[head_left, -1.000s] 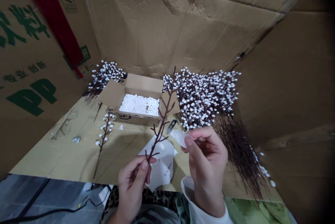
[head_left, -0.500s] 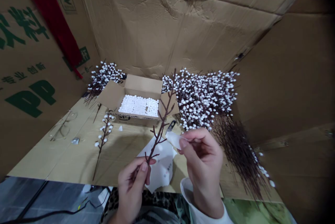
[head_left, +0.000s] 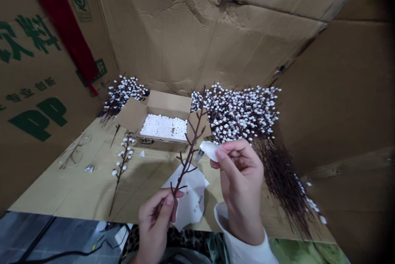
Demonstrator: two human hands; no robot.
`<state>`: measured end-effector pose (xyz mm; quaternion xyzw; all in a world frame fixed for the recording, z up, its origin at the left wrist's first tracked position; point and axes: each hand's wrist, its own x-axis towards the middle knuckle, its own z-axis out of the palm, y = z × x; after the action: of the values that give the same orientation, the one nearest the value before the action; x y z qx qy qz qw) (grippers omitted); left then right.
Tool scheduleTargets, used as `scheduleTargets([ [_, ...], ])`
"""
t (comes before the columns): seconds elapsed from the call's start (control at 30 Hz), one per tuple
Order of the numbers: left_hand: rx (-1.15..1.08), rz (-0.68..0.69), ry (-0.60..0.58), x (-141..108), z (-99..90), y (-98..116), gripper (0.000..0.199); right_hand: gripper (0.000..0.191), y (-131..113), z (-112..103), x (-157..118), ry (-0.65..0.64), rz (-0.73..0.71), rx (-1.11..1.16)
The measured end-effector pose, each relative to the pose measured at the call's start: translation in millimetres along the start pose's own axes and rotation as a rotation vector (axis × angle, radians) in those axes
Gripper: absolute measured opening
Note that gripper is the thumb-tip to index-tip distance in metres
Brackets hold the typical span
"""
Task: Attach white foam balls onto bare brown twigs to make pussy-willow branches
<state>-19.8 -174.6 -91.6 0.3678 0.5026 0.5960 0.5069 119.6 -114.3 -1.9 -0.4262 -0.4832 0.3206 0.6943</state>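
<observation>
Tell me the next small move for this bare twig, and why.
Probably bring the white scrap pinched in the right hand to the bare twig held in the left hand: its branchlets show no white buds, unlike the budded sprig lying nearby.

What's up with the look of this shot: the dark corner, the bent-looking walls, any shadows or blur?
In the head view, the top right corner fades to black, the cardboard walls look bowed as if through a wide lens, a soft shadow lies on the cardboard sheet, and the left hand and right hand look fairly sharp.
</observation>
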Motion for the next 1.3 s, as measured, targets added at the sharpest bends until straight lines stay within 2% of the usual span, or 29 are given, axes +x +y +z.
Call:
scheduleTargets([
  [0.27, -0.101, -0.025, 0.01, 2, 1.0, -3, 0.039, 0.008, -2, -1, -8, 0.016, -0.014, -0.019],
  [0.47, -0.162, -0.059, -0.022, 3, -1.4, -4, 0.038, 0.014, 6, -4, -8, 0.05, -0.121, -0.013],
  [0.53, -0.168, -0.055, -0.031, 4, -2.4, -6, 0.036, 0.014, 6, -5, -8, 0.048, -0.097, 0.024],
  [0.7, -0.171, -0.035, -0.033, 5, -1.5, -7, 0.035, 0.013, 7, -5, -9, -0.075, -0.052, 0.228],
  [0.87, -0.195, -0.03, -0.023, 6, -0.2, -5, 0.036, 0.01, 13, -4, -7, 0.006, -0.009, 0.327],
  [0.97, -0.19, -0.034, -0.017, 7, -0.3, -4, 0.036, 0.002, 16, -3, -6, 0.049, 0.039, 0.306],
  [1.3, -0.204, -0.022, 0.003, 9, 2.7, 1, 0.036, 0.025, 22, -7, -9, 0.048, 0.011, 0.069],
])
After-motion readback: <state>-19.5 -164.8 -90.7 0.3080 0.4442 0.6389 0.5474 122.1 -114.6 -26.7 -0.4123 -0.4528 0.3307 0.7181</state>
